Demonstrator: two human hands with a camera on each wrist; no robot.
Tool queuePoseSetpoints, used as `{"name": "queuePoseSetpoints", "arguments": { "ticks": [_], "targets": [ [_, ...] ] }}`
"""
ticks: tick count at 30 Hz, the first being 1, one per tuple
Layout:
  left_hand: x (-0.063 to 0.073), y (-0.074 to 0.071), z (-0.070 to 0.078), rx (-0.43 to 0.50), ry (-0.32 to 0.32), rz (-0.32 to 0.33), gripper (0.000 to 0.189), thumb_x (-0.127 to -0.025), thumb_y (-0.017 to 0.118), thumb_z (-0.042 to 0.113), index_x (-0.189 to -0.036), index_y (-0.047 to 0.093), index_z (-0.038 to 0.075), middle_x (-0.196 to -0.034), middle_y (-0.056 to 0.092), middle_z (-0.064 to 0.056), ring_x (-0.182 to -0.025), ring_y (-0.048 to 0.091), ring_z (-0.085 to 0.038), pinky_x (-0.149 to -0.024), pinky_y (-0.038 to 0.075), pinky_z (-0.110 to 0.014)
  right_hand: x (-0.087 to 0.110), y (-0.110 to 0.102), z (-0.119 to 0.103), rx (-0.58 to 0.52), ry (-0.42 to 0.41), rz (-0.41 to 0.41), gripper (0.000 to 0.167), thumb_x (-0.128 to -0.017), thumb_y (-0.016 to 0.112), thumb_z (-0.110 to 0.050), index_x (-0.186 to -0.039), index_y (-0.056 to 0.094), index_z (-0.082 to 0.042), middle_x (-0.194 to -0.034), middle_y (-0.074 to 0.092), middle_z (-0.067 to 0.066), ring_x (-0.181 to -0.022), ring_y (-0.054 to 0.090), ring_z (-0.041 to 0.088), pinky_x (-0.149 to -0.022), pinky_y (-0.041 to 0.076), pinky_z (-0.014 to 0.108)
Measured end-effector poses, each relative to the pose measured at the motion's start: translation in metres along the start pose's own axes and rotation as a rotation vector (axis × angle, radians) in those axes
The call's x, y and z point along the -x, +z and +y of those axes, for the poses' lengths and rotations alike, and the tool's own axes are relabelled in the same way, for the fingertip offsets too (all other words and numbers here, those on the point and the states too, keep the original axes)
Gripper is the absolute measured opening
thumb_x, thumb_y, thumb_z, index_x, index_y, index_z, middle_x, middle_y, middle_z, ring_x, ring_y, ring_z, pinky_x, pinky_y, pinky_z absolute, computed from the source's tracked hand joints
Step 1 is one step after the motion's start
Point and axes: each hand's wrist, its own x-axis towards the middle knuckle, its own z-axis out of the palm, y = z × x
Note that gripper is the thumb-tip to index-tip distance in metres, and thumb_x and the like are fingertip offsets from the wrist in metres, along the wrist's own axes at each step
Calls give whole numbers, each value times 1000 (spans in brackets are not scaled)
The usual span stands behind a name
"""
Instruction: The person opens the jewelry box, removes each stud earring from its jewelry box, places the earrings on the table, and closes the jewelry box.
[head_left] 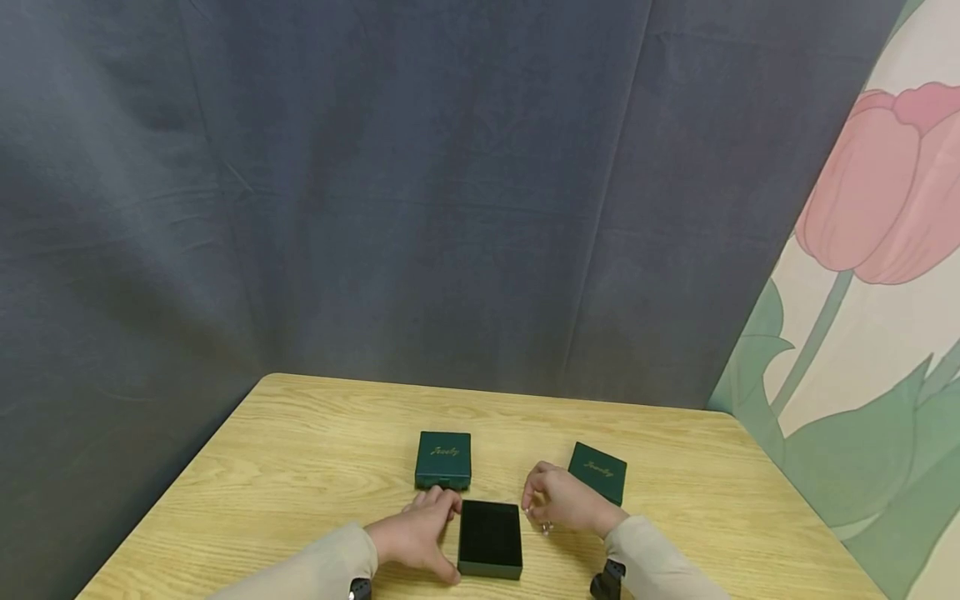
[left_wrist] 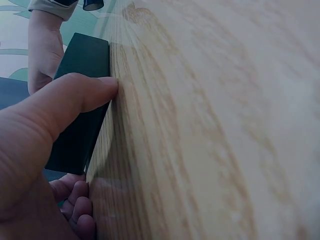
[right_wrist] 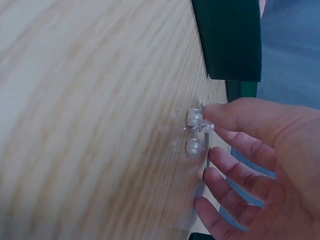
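A green jewelry box part with a black upper face (head_left: 490, 536) lies before me on the table. My left hand (head_left: 420, 533) grips its left side, thumb at the near corner and fingers at the far corner; the left wrist view shows the thumb (left_wrist: 95, 90) along the box's green wall (left_wrist: 75, 145). Just right of the box, my right hand (head_left: 562, 500) pinches pearl earrings (right_wrist: 195, 131) low over the table. Two white pearls with small shiny metal parts show at the thumb tip, the index finger behind them. The other fingers are loosely bent.
A closed green box with gold lettering (head_left: 443, 458) stands behind the left hand. Another green lettered piece (head_left: 600, 472) lies behind the right hand, partly hidden by it. The wooden table (head_left: 322, 450) meets a dark curtain (head_left: 420, 250) at the back.
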Motion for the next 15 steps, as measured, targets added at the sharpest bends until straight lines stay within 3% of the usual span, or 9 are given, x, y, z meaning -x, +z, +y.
{"name": "queuePoseSetpoints", "arguments": {
  "ticks": [15],
  "targets": [
    [-2, 1, -2, -28, -4, 13, 64, -70, 84, 32, -117, 42, 22, -104, 39, 5, -92, 33, -11, -81, 32, -28, -1, -1, -1, 9, -4, 4, 8, -85, 72, -8, -83, 67, -13, -95, 55, -5, -81, 48, 9, -70, 43, 25]
  ]
}}
